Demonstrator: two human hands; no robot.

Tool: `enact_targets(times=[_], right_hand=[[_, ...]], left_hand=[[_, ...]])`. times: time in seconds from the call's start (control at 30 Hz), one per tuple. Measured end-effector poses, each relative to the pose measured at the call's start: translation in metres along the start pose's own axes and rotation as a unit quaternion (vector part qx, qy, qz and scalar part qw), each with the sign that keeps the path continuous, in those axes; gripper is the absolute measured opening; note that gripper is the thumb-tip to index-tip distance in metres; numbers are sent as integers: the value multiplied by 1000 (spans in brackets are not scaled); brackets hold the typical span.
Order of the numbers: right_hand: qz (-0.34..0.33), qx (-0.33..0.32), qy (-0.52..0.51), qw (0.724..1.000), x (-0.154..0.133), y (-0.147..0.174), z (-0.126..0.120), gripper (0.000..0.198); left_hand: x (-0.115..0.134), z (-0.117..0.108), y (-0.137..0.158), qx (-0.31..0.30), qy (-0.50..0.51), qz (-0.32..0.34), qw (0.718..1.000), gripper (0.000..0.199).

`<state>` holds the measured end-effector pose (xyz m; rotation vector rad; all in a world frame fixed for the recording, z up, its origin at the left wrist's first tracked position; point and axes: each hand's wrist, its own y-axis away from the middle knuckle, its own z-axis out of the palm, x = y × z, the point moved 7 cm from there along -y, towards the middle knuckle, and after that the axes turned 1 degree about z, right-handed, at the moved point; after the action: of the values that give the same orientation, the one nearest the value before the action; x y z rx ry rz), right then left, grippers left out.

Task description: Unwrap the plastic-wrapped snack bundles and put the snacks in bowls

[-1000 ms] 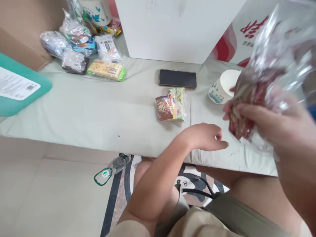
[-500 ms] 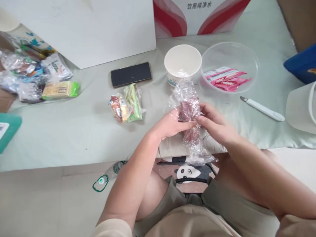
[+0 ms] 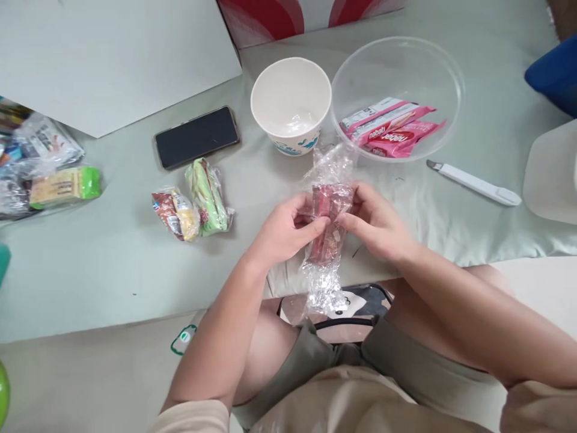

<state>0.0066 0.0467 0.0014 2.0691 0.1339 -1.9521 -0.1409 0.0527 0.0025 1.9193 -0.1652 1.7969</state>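
Note:
Between both hands is a bundle of reddish snack packets in crinkled plastic wrap (image 3: 331,240), its loose clear ends sticking out above and below. My left hand (image 3: 291,228) grips its left side, thumb across the front. On the right side, my right hand (image 3: 378,222) pinches it with thumb and fingers. Just beyond the bundle stand a white paper bowl (image 3: 291,90) and a clear round plastic tub (image 3: 451,120) with several pink wafer packets (image 3: 392,129) in it. Two small wrapped bundles lie left of my hands: a brown-yellow one (image 3: 175,213) and a green one (image 3: 207,198).
A black phone (image 3: 197,137) lies near a large white box (image 3: 112,54). The white utility knife (image 3: 475,182) at right has its blade tip showing. Farther right stands a white container (image 3: 552,174). Wrapped snacks (image 3: 65,186) are heaped at the left edge.
My hands have turned the wrapped bundle, so its red packets now face up more plainly. The camera view has shifted, bringing the bowl and tub closer.

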Motion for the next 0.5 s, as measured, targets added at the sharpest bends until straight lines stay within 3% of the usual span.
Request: enact_targets(times=[0.1, 0.17, 0.27, 0.37, 0.5], right_hand=[[-29, 12, 31, 999, -5, -1, 0, 42], [-56, 21, 66, 996, -9, -2, 0, 34], [-105, 33, 106, 988, -13, -2, -1, 18], [-141, 54, 116, 982, -11, -1, -3, 13], [-179, 51, 174, 967, -10, 5, 1, 10]], left_hand=[[0, 4, 3, -10, -25, 13, 1000, 50], [-1, 6, 4, -12, -22, 37, 999, 61], [0, 5, 4, -5, -22, 98, 995, 46], [2, 2, 3, 0, -26, 151, 988, 27], [4, -2, 5, -24, -28, 150, 988, 27]])
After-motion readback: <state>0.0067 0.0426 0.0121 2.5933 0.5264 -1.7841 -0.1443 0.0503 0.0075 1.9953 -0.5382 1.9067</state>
